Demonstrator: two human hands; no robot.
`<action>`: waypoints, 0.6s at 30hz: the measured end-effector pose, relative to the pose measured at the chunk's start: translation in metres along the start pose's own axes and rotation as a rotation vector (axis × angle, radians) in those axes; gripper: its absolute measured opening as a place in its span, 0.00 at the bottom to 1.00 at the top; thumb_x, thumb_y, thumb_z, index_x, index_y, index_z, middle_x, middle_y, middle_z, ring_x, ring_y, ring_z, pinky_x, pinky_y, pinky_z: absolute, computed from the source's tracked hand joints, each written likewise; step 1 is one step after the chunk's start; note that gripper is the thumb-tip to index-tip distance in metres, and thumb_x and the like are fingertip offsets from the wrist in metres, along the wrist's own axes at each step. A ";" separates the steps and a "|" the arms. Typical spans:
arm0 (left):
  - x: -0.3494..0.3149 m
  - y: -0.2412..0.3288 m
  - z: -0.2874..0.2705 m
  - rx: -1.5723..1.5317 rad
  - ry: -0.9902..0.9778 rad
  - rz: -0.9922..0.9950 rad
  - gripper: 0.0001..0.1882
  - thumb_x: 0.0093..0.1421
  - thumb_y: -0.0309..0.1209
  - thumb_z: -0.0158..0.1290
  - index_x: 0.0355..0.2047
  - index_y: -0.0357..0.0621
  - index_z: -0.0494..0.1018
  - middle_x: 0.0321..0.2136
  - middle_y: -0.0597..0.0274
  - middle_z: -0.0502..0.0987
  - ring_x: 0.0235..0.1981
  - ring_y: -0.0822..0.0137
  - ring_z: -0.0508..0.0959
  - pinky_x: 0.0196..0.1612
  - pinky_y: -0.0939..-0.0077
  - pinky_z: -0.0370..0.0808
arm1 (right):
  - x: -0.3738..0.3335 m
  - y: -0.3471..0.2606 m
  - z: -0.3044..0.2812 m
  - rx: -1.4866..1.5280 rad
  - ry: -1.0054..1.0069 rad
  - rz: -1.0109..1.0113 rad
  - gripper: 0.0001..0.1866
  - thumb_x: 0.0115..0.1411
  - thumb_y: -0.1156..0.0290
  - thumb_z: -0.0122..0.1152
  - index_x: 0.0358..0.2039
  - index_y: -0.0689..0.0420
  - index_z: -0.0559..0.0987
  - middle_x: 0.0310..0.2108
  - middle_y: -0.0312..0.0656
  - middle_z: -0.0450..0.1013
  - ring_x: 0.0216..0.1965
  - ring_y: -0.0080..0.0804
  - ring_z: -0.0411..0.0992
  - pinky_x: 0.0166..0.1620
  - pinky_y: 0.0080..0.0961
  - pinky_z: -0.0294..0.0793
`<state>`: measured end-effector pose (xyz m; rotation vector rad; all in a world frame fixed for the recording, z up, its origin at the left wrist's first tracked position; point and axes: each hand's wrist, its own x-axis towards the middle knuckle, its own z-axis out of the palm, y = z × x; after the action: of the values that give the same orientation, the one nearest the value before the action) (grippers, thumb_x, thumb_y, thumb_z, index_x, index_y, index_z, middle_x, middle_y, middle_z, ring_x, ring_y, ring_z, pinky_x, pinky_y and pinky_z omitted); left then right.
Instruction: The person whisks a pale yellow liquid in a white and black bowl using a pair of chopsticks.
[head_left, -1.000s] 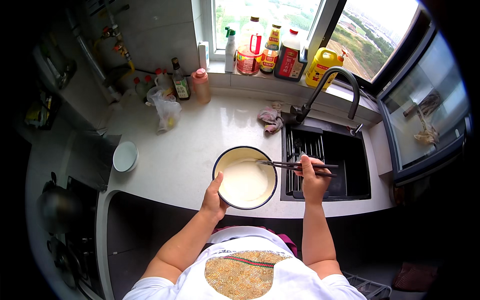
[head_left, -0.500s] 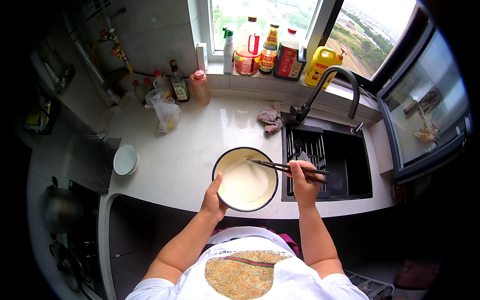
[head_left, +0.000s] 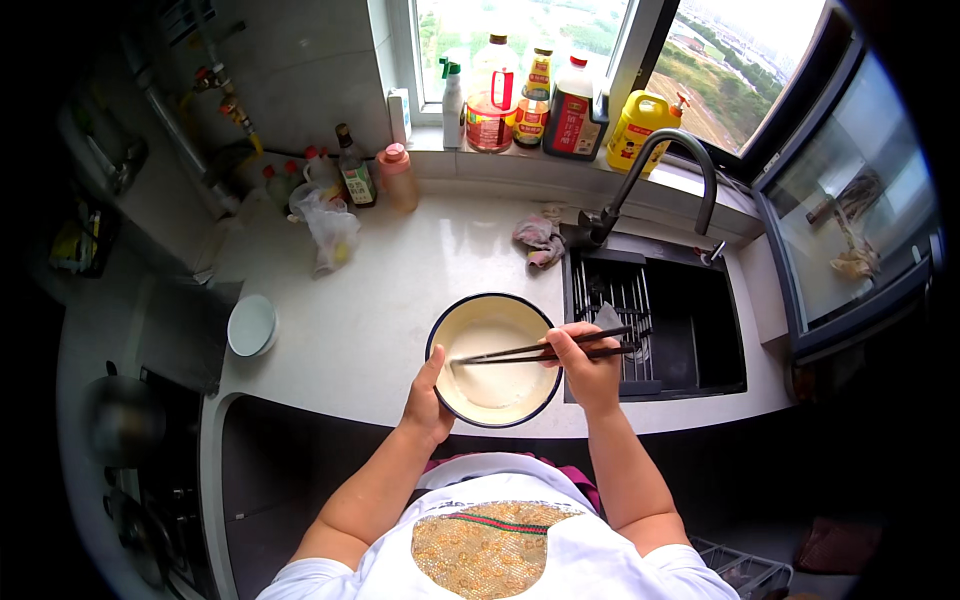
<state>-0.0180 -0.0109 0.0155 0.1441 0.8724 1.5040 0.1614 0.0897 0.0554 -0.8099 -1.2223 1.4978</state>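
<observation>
A cream enamel bowl (head_left: 537,318) with a dark blue rim stands near the front edge of the counter. In it lies a smooth, off-white batter-like mixture (head_left: 500,385). My left hand (head_left: 427,403) grips the bowl's left side, thumb up over the rim. A pair of dark chopsticks (head_left: 520,352) is held in my right hand (head_left: 587,368), just over the bowl's right rim. Their tips, slightly blurred, reach the mixture by the bowl's left inner wall. My right fingers are wrapped round the upper part of the chopsticks.
Right of the bowl is a black sink (head_left: 700,340) with a drying rack (head_left: 622,290) and a curved faucet (head_left: 700,150). A crumpled rag (head_left: 541,241) lies behind. At left sit a white bowl (head_left: 252,325) and a plastic bag (head_left: 328,228). Several bottles line the windowsill.
My right hand has moved left and slightly down toward the bowl. The chopstick tips have swept from the bowl's far side to its left side. My left hand keeps its hold.
</observation>
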 end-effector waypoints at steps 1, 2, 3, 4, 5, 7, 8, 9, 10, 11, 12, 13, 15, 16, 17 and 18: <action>0.000 0.000 0.001 -0.007 0.002 0.011 0.31 0.61 0.51 0.45 0.55 0.39 0.62 0.51 0.54 0.70 0.54 0.62 0.69 0.57 0.67 0.65 | -0.001 0.003 0.001 -0.026 0.018 -0.051 0.05 0.54 0.76 0.64 0.26 0.63 0.78 0.23 0.39 0.75 0.23 0.20 0.73 0.27 0.16 0.74; 0.000 0.000 0.003 -0.015 0.004 0.021 0.31 0.61 0.51 0.45 0.55 0.39 0.62 0.51 0.54 0.70 0.54 0.62 0.69 0.57 0.67 0.65 | 0.000 0.007 -0.002 -0.094 0.046 -0.174 0.04 0.54 0.76 0.64 0.27 0.63 0.78 0.24 0.39 0.75 0.24 0.21 0.72 0.28 0.16 0.73; 0.000 0.002 0.003 -0.022 0.011 0.033 0.31 0.61 0.51 0.45 0.55 0.39 0.62 0.51 0.54 0.70 0.53 0.62 0.69 0.57 0.67 0.65 | 0.001 0.012 -0.004 -0.160 0.072 -0.293 0.04 0.54 0.76 0.65 0.27 0.63 0.79 0.24 0.39 0.75 0.24 0.21 0.71 0.28 0.16 0.72; 0.000 0.003 0.002 -0.017 0.011 0.035 0.31 0.62 0.51 0.45 0.55 0.39 0.62 0.51 0.54 0.70 0.53 0.62 0.69 0.56 0.67 0.65 | 0.002 0.013 -0.004 -0.226 0.097 -0.411 0.04 0.54 0.76 0.65 0.27 0.63 0.79 0.24 0.38 0.75 0.24 0.21 0.71 0.29 0.16 0.70; 0.000 0.006 0.000 -0.013 0.011 0.037 0.31 0.62 0.50 0.45 0.55 0.39 0.62 0.51 0.54 0.70 0.53 0.62 0.69 0.56 0.67 0.65 | 0.001 0.010 -0.006 -0.294 0.105 -0.456 0.04 0.54 0.76 0.65 0.27 0.62 0.79 0.25 0.39 0.75 0.25 0.22 0.70 0.30 0.17 0.69; -0.001 0.007 0.001 -0.009 0.010 0.042 0.30 0.62 0.50 0.45 0.55 0.39 0.62 0.51 0.54 0.70 0.53 0.62 0.69 0.56 0.67 0.65 | 0.000 0.007 -0.006 -0.294 0.100 -0.506 0.04 0.54 0.77 0.65 0.27 0.62 0.79 0.25 0.39 0.75 0.25 0.23 0.70 0.31 0.17 0.69; -0.003 0.008 0.003 -0.007 0.010 0.046 0.31 0.62 0.50 0.45 0.55 0.39 0.62 0.51 0.54 0.70 0.53 0.62 0.69 0.56 0.67 0.65 | -0.001 0.006 -0.006 -0.294 0.098 -0.531 0.04 0.54 0.77 0.65 0.26 0.62 0.79 0.25 0.39 0.75 0.25 0.23 0.71 0.31 0.17 0.69; -0.003 0.008 0.005 -0.006 0.006 0.047 0.31 0.62 0.50 0.45 0.55 0.39 0.62 0.51 0.54 0.70 0.53 0.62 0.69 0.56 0.68 0.66 | -0.002 0.008 -0.003 -0.249 0.116 -0.522 0.04 0.54 0.77 0.64 0.27 0.63 0.78 0.24 0.39 0.75 0.25 0.22 0.70 0.30 0.16 0.69; -0.003 0.006 0.005 -0.001 0.003 0.049 0.31 0.61 0.51 0.45 0.55 0.39 0.62 0.51 0.54 0.70 0.54 0.61 0.69 0.56 0.66 0.65 | -0.005 0.010 -0.001 -0.195 0.093 -0.422 0.04 0.55 0.77 0.64 0.27 0.63 0.78 0.24 0.39 0.75 0.24 0.22 0.71 0.30 0.16 0.70; -0.001 0.003 0.006 0.003 0.000 0.051 0.32 0.61 0.52 0.44 0.55 0.39 0.61 0.51 0.53 0.69 0.54 0.60 0.69 0.57 0.65 0.65 | -0.009 0.013 0.001 -0.141 0.071 -0.323 0.04 0.55 0.77 0.64 0.27 0.63 0.78 0.24 0.39 0.75 0.24 0.21 0.71 0.29 0.16 0.70; 0.000 0.002 0.005 0.010 -0.001 0.056 0.32 0.61 0.53 0.44 0.56 0.40 0.61 0.52 0.53 0.69 0.54 0.59 0.69 0.57 0.64 0.65 | -0.011 0.015 0.004 -0.083 0.046 -0.223 0.04 0.55 0.76 0.64 0.27 0.64 0.78 0.23 0.39 0.75 0.23 0.21 0.71 0.29 0.16 0.70; 0.000 0.003 0.004 0.003 0.003 0.065 0.32 0.61 0.53 0.44 0.56 0.40 0.61 0.52 0.53 0.69 0.54 0.59 0.69 0.57 0.64 0.65 | -0.012 0.010 0.007 -0.024 0.002 -0.154 0.04 0.56 0.76 0.63 0.28 0.64 0.78 0.23 0.38 0.75 0.22 0.19 0.71 0.28 0.15 0.72; -0.001 0.003 0.003 -0.012 0.015 0.081 0.32 0.61 0.53 0.44 0.56 0.40 0.61 0.51 0.54 0.69 0.54 0.59 0.69 0.57 0.64 0.66 | -0.012 0.001 0.001 -0.045 -0.058 -0.064 0.05 0.57 0.75 0.62 0.28 0.63 0.77 0.24 0.41 0.76 0.23 0.23 0.74 0.29 0.18 0.75; -0.003 0.003 0.002 -0.009 0.009 0.077 0.32 0.61 0.53 0.44 0.56 0.40 0.61 0.51 0.54 0.69 0.54 0.59 0.69 0.57 0.64 0.65 | -0.011 -0.001 -0.002 -0.057 -0.088 -0.017 0.05 0.57 0.74 0.61 0.29 0.63 0.77 0.24 0.42 0.76 0.24 0.24 0.75 0.30 0.19 0.77; -0.004 0.003 0.002 -0.005 0.003 0.074 0.32 0.61 0.53 0.44 0.56 0.40 0.61 0.52 0.54 0.69 0.54 0.59 0.69 0.57 0.64 0.65 | -0.010 -0.001 -0.002 -0.069 -0.072 0.001 0.06 0.57 0.73 0.62 0.29 0.63 0.77 0.24 0.42 0.76 0.25 0.24 0.75 0.30 0.20 0.78; -0.003 0.003 0.003 0.001 -0.008 0.071 0.32 0.61 0.53 0.44 0.56 0.40 0.61 0.52 0.54 0.69 0.54 0.59 0.69 0.57 0.64 0.65 | -0.010 0.001 -0.003 -0.079 -0.054 -0.058 0.05 0.57 0.74 0.61 0.29 0.63 0.77 0.25 0.42 0.76 0.25 0.24 0.75 0.30 0.19 0.77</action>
<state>-0.0183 -0.0123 0.0208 0.1832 0.8690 1.5686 0.1667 0.0807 0.0528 -0.7838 -1.3416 1.4400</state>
